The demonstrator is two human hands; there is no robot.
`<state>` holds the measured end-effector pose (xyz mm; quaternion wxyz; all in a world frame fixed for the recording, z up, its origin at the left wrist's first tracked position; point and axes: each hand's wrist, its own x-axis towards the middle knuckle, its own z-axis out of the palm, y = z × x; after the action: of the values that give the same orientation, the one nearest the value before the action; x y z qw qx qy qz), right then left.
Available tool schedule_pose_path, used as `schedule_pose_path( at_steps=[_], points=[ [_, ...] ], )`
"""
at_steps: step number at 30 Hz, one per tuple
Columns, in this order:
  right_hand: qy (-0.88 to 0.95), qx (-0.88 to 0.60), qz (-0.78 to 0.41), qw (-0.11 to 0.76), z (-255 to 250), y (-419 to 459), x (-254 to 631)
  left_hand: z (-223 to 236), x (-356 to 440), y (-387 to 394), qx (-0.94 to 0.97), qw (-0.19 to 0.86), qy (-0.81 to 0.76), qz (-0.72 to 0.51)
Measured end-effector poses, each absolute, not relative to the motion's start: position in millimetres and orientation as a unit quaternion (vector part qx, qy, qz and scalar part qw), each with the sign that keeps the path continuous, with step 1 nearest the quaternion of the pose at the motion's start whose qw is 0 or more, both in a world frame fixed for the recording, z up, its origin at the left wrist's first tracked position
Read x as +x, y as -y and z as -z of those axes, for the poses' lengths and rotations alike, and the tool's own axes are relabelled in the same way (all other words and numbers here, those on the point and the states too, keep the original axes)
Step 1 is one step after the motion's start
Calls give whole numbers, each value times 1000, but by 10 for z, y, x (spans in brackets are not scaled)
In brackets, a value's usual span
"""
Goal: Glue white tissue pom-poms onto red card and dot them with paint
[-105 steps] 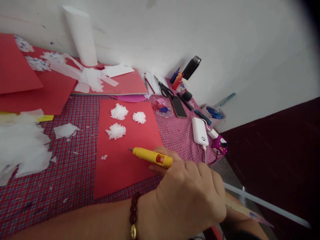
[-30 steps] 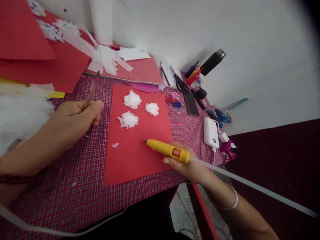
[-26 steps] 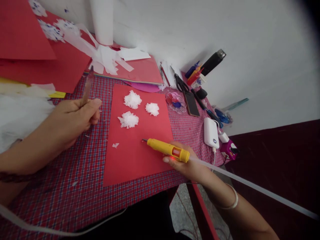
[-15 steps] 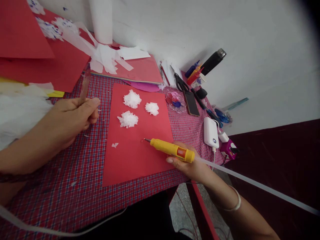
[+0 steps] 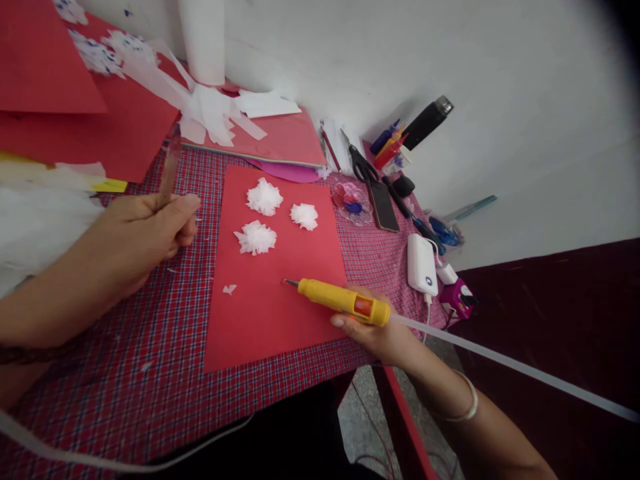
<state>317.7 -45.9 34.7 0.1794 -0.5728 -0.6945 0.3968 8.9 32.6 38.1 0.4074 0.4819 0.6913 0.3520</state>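
Note:
My right hand [image 5: 376,332] grips a yellow glue pen [image 5: 340,301] at the table's near right edge, its metal tip pointing left over a red paper sheet [image 5: 270,313]. A long clear glue stick [image 5: 510,368] runs out of its back end to the right. Three white tissue flowers [image 5: 264,196] lie on the upper part of the sheet. My left hand [image 5: 145,230] is closed above the checked cloth, left of the sheet, pinching a short clear stick [image 5: 169,170] that points up.
Red card sheets [image 5: 75,133] and white paper scraps [image 5: 210,113] lie at the back left. At the right are scissors [image 5: 363,167], a phone [image 5: 384,207], a white power bank [image 5: 421,265], a small dish of beads [image 5: 351,200], bottles [image 5: 390,150] and a black flask [image 5: 425,122]. A white roll [image 5: 203,40] stands against the wall.
3.5 s ago my left hand lay over the right one at the glue pen; it has since moved left and holds the clear stick up. In the last second the pen shifted only slightly.

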Motion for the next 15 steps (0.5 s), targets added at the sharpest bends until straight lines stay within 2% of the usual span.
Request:
schedule_pose_path(
  at_steps=[5,15],
  points=[
    [698,-562,-417,151,-411,426,3118,-363,75,-327,484,408,-692,-347],
    [680,-581,-401,197,-339,420,3130,-362,61,-309,492,399,-696,-339]
  ],
)
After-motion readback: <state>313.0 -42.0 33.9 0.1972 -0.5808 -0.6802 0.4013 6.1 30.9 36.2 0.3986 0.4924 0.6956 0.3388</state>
